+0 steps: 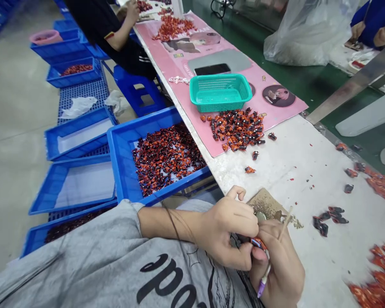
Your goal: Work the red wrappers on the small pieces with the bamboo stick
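My left hand (226, 229) is shut on a small orange-and-black piece (259, 244), pinching it against my right hand (280, 269). My right hand grips a thin wooden stick (286, 222) with a purple end (261, 288) below the fist. Just beyond the fingers lies a brown card (268, 205) smeared with paint or paste, and a small round metal disc (261, 217) sits by it. Several finished-looking dark pieces (329, 218) lie to the right on the white table (308, 171).
A blue crate (125, 171) heaped with orange-and-black pieces stands left of the table. A loose pile (235, 128) and a teal basket (220, 92) sit on a pink printed mat (269, 72). Co-workers' arms (115, 36) (362, 30) and more blue crates lie beyond.
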`<move>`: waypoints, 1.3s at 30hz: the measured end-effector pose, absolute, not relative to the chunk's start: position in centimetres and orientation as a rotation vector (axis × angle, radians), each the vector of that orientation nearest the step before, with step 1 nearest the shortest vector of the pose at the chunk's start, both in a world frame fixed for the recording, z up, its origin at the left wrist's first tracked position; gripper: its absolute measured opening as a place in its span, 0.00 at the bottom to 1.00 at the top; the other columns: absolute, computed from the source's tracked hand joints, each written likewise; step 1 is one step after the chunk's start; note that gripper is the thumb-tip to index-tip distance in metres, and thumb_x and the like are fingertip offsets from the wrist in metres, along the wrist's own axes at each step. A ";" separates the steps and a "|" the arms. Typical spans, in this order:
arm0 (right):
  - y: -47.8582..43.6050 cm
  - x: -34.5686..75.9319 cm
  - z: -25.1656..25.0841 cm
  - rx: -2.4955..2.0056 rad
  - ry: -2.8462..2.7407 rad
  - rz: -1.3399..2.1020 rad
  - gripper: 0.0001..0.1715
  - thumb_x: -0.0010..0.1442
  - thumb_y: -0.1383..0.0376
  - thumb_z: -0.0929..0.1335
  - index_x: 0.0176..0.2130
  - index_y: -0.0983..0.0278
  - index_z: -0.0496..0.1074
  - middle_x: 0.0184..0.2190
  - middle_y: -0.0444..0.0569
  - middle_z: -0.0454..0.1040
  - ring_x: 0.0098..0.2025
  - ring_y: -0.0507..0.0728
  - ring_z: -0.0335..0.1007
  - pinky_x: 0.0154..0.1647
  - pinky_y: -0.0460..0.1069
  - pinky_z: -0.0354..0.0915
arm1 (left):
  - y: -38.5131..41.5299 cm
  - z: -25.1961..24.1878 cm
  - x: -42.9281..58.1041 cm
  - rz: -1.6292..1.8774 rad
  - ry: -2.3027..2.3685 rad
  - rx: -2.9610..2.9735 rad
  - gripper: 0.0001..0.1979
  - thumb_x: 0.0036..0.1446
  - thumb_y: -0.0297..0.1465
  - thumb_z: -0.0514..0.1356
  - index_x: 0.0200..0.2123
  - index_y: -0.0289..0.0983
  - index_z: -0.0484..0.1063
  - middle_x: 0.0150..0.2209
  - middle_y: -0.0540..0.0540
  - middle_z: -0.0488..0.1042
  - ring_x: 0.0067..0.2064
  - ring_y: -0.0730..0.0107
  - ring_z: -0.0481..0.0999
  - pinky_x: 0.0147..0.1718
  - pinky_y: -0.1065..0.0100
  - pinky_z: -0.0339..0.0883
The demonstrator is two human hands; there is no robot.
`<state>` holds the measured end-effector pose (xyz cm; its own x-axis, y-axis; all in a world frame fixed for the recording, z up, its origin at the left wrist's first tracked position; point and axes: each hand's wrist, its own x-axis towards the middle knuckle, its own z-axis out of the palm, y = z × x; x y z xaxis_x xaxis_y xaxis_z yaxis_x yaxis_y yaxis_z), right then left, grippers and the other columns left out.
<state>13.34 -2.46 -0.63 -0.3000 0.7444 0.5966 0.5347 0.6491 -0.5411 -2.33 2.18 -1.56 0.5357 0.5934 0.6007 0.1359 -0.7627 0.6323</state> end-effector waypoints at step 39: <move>-12.1 17.9 -3.0 -1.420 -0.870 -0.112 0.22 0.69 0.66 0.65 0.61 0.64 0.71 0.32 0.49 0.76 0.26 0.56 0.73 0.26 0.52 0.65 | 12.5 1.6 14.1 0.035 0.226 2.974 0.25 0.62 0.18 0.50 0.61 0.37 0.69 0.57 0.37 0.73 0.48 0.58 0.77 0.33 0.62 0.62</move>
<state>17.91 -12.14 -2.99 0.6967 0.4205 0.5811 0.5536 0.1999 -0.8084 14.12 12.49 1.60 0.9883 0.1519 0.0112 0.1482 -0.9760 0.1596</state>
